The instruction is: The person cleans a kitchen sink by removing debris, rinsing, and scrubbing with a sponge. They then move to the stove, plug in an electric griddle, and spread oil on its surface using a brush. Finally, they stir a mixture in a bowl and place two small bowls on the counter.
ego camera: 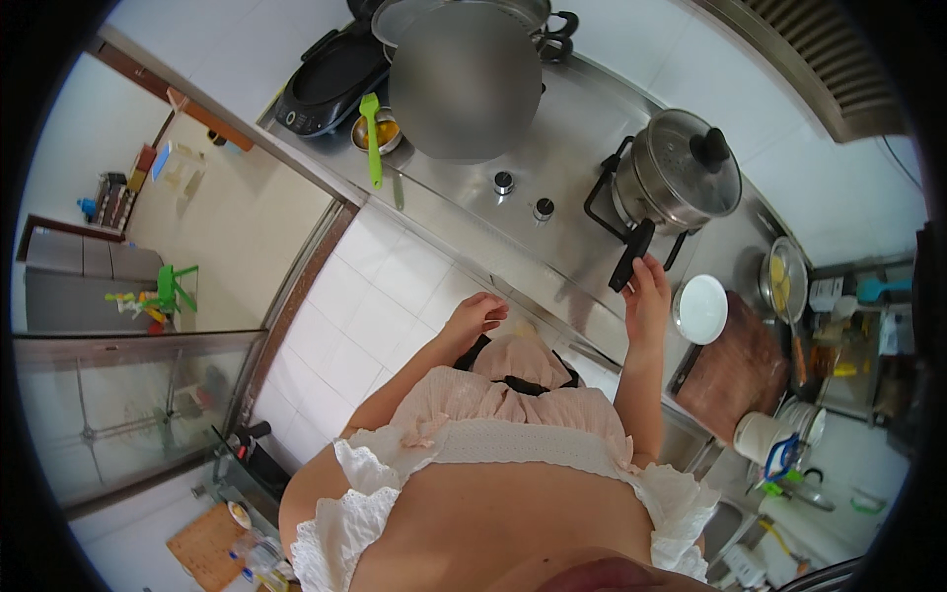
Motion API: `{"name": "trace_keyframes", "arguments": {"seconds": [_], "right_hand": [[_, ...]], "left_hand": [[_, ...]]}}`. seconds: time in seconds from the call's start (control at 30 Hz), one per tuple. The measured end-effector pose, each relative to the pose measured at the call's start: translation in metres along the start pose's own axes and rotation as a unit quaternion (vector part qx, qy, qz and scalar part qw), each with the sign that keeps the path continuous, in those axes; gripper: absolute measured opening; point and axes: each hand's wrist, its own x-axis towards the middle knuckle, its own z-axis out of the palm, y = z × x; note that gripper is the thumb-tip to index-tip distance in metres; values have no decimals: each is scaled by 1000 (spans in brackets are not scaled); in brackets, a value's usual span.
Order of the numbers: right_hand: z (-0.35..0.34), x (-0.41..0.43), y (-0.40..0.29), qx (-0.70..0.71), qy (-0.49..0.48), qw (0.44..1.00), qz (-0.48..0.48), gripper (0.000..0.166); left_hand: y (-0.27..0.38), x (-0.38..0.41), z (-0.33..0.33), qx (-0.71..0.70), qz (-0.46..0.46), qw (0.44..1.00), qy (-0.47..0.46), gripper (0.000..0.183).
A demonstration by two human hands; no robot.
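Note:
A steel saucepan [655,185] with a steamer tier and a glass lid [693,159] stands on the black pan support of the right burner. My right hand [646,296] is at the end of its black handle [631,256], fingers touching or very near it; whether they grip it I cannot tell. In front of my body, beside the counter edge, my left hand [476,318] hangs with curled fingers and nothing visible in it. A green silicone brush [371,140] lies across a small steel bowl [385,133] of yellow liquid at the counter's left.
A black electric griddle [333,81] and a large pot [547,15] stand at the back left, partly behind a blurred disc. Right of the stove are a white bowl [701,309], a wooden board [732,370] and a steel strainer or pan [784,277] with yellow pieces.

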Motion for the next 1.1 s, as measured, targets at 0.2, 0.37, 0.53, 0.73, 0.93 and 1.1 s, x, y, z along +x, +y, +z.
{"name": "trace_keyframes", "arguments": {"seconds": [0.2, 0.37, 0.53, 0.73, 0.93, 1.1], "right_hand": [[-13, 0, 33, 139, 20, 990, 12, 28], [2, -11, 81, 3, 51, 995, 80, 20], [83, -12, 100, -110, -104, 985, 89, 14], [223, 8, 130, -151, -209, 965, 41, 13], [396, 12, 137, -116, -320, 940, -8, 15], [495, 40, 94, -244, -311, 901, -177, 15]], "left_hand": [[9, 8, -6, -15, 0, 999, 38, 19], [21, 5, -35, -32, 3, 997, 66, 20], [38, 4, -97, -57, 10, 996, 73, 23], [87, -8, -210, -67, 33, 989, 126, 23], [147, -39, -352, -61, 90, 975, 193, 24], [187, -32, -441, -88, 99, 963, 233, 23]]}}
